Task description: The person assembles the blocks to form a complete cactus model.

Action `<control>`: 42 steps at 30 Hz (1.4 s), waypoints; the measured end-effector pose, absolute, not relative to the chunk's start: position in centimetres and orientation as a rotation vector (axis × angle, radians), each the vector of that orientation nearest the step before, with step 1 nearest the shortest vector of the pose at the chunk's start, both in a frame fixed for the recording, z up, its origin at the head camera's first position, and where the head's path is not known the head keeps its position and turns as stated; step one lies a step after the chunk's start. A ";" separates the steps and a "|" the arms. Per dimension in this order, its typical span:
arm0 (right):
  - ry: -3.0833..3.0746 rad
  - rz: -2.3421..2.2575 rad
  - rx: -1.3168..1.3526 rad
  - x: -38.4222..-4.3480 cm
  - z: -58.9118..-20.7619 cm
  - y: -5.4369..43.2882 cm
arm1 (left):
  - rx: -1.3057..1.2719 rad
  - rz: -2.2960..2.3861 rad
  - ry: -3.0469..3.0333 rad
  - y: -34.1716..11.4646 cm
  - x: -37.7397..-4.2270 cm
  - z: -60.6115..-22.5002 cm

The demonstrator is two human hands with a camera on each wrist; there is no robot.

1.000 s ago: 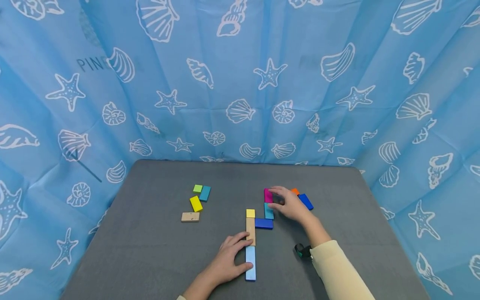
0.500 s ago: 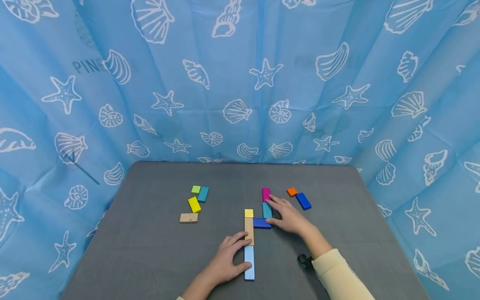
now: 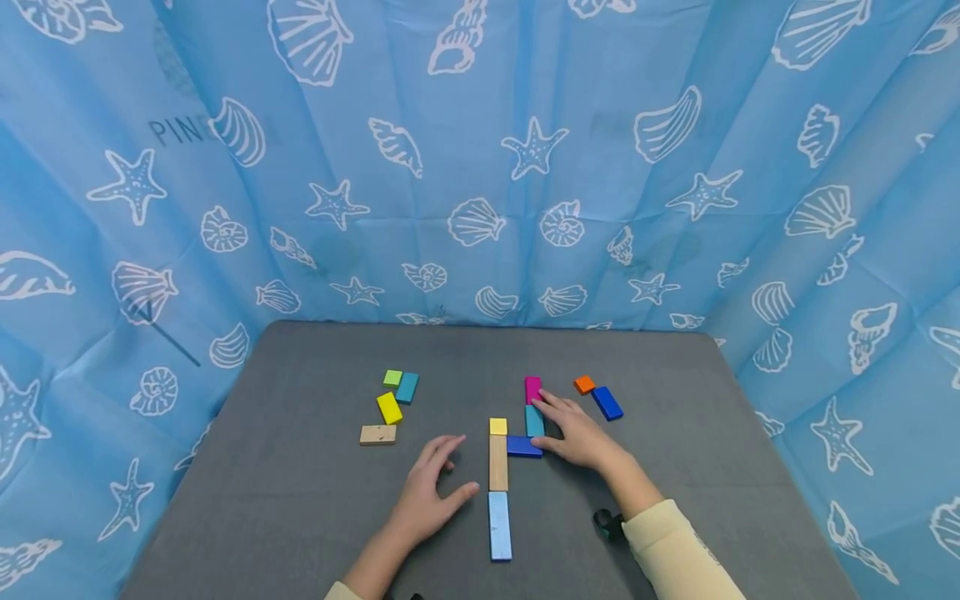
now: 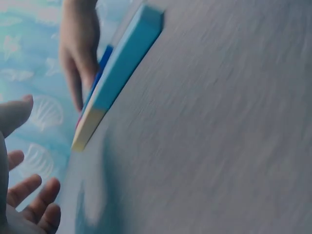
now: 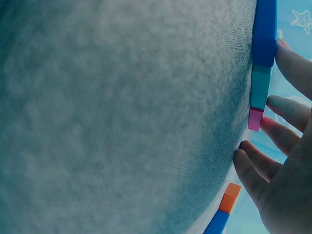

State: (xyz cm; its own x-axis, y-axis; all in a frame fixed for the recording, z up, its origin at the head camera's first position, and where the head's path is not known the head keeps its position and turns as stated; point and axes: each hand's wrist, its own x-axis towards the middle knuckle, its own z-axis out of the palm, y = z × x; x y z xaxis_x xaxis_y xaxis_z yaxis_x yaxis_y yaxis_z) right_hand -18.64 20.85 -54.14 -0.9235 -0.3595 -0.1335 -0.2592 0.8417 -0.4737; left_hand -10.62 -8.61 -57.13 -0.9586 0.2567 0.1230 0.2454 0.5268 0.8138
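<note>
Shell-print curtain (image 3: 465, 117) is hanging beyond my fingertips, probably for screening off the surroundings; grey table (image 3: 300, 500) is lying under them. My left hand (image 3: 423, 496) is hovering, fingers apart and holding nothing, just left of the blocks. My right hand (image 3: 581, 433) is resting with fingers spread, tips touching blocks, no grip; presumably I'm steadying pieces so edges stay flush. Pale blue block (image 3: 499, 525) is lying right of my left thumb, slightly askew, at the end nearest me. Plain wood block (image 3: 498, 464) is sitting beyond it, off my left fingertips. Dark blue block (image 3: 524, 447) is reaching sideways to my right thumb, likely bridging two lines. Teal block (image 3: 533, 423) is lying beside my right fingers, magenta block (image 3: 532, 388) continuing past it (right wrist view is showing fingertip contact there). Small yellow square (image 3: 498, 426) is capping the wood, between both hands.
</note>
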 end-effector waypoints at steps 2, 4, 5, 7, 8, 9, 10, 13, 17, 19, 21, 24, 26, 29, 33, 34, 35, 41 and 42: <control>2.804 -0.679 -0.482 -18.6 -54.1 20.9 | 0.421 1.447 2.814 -9.4 -11.0 -57.1; 2.799 -0.684 -0.488 -18.6 -54.2 21.0 | 0.409 1.431 2.889 -10.1 -11.4 -57.1; 2.798 -0.683 -0.490 -18.6 -54.2 21.0 | 0.406 1.421 2.920 -10.6 -11.7 -57.1; 2.794 -0.686 -0.493 -18.6 -54.2 21.0 | 0.395 1.396 2.971 -11.5 -12.5 -56.9; 2.792 -0.686 -0.492 -18.6 -54.2 20.9 | 0.386 1.387 2.985 -12.0 -13.1 -56.7; 2.791 -0.688 -0.488 -18.6 -54.2 20.9 | 0.380 1.378 2.998 -12.5 -13.7 -56.6; 2.791 -0.688 -0.484 -18.6 -54.2 20.9 | 0.372 1.358 3.014 -13.1 -14.5 -56.4; 2.792 -0.687 -0.469 -18.6 -54.2 20.9 | 0.340 1.298 3.037 -14.5 -16.9 -56.1; 2.788 -0.689 -0.467 -18.6 -54.2 20.7 | 0.284 1.151 3.051 -16.2 -19.7 -56.1; 2.784 -0.693 -0.473 -18.6 -54.2 20.7 | 0.271 1.076 3.048 -16.8 -20.9 -56.1; 2.782 -0.696 -0.478 -18.7 -54.2 20.7 | 0.292 1.034 3.035 -17.1 -22.0 -56.1; 2.784 -0.691 -0.482 -18.8 -54.3 20.8 | 0.344 0.972 3.004 -17.1 -23.4 -56.3; 2.780 -0.689 -0.477 -18.8 -54.3 20.9 | 0.361 0.925 2.976 -17.0 -24.2 -56.3; 2.775 -0.691 -0.477 -18.8 -54.3 21.0 | 0.351 0.818 2.938 -16.5 -25.1 -56.3; 2.773 -0.695 -0.485 -18.8 -54.2 21.0 | 0.334 0.658 2.910 -15.9 -25.8 -55.7; 2.771 -0.698 -0.486 -18.8 -54.2 21.0 | 0.330 0.624 2.908 -15.7 -25.9 -55.5; 2.771 -0.697 -0.486 -18.8 -54.2 21.0 | 0.327 0.601 2.910 -15.5 -25.9 -55.2; 2.772 -0.706 -0.474 -18.7 -54.2 21.0 | 0.289 0.678 2.879 -13.8 -26.0 -53.9; 2.773 -0.707 -0.472 -18.7 -54.2 21.0 | 0.292 0.730 2.860 -13.4 -25.9 -53.8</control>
State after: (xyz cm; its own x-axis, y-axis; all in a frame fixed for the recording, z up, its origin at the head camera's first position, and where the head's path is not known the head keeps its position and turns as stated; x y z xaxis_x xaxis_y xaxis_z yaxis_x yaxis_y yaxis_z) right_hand -18.71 21.01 -54.16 -0.9188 -0.3650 -0.1504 -0.2483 0.8305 -0.4986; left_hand -25.93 -13.41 -53.80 -0.9654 0.2314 -0.1206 0.1453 0.8606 0.4881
